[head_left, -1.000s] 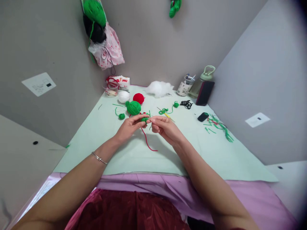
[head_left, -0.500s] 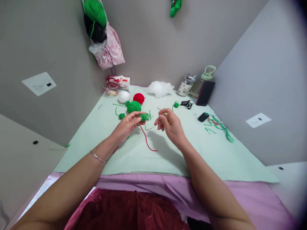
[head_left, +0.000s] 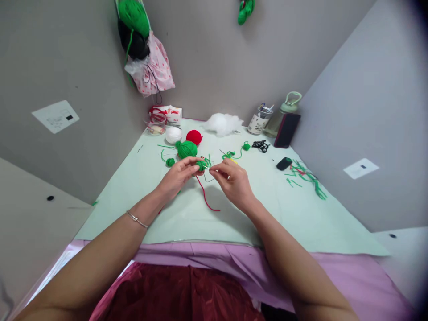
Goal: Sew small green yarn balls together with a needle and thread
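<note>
Over the middle of the table, my left hand (head_left: 180,174) is closed on a small green yarn piece (head_left: 201,166). A pinch of my right hand's (head_left: 232,180) thumb and fingers holds a thin, light needle (head_left: 206,167), its tip at the piece. Dark thread (head_left: 210,180) loops below, between the piece and my right hand. Red yarn (head_left: 205,196) trails down from the piece onto the table. Just behind my right hand lies a crochet hook with a yellow handle (head_left: 233,161), beside green yarn (head_left: 228,154). My fingers partly hide the green piece.
Behind my left hand sit green (head_left: 187,149), red (head_left: 194,137) and white (head_left: 173,134) yarn balls. White stuffing (head_left: 223,124) lies at the back. Black scissors (head_left: 261,146), a pen cup (head_left: 259,121), a bottle (head_left: 284,109), a phone (head_left: 286,130) and yarn scraps (head_left: 309,176) are at right.
My right hand has moved left and slightly down to the green piece, bringing the needle to it. The yellow-handled hook and green yarn behind are now uncovered. My left hand stays in place.
</note>
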`<state>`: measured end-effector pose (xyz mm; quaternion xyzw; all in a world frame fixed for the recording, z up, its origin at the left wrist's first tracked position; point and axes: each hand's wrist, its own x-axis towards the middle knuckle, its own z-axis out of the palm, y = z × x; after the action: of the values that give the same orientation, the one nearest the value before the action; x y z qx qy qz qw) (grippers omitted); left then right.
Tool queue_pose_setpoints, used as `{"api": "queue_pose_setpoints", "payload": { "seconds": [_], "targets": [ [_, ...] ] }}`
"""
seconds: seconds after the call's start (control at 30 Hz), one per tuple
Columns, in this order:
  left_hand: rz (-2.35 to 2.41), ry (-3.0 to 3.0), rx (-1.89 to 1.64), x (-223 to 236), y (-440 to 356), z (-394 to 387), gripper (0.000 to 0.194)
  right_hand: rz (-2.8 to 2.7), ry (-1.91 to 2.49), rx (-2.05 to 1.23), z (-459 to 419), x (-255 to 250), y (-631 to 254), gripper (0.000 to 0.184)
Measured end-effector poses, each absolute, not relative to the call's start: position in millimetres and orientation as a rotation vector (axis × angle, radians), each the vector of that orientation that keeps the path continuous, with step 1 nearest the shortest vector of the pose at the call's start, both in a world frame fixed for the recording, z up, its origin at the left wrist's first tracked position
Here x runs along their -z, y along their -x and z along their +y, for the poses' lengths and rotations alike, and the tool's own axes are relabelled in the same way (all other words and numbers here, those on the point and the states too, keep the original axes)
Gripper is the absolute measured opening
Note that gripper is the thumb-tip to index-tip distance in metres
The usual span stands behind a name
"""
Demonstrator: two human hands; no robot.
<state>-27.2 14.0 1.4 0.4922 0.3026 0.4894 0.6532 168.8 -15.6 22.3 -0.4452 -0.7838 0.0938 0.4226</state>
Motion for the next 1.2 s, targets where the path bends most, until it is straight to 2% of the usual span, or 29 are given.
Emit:
{"api": "queue_pose_setpoints", "payload": {
  "seconds": [1.2],
  "targets": [
    [0.735,-1.22,-1.141,2.0,28.3,13.7,0.032,-1.964,1.161,-0.367,-17.7,-25.7,-164.6,0.013]
  ]
}}
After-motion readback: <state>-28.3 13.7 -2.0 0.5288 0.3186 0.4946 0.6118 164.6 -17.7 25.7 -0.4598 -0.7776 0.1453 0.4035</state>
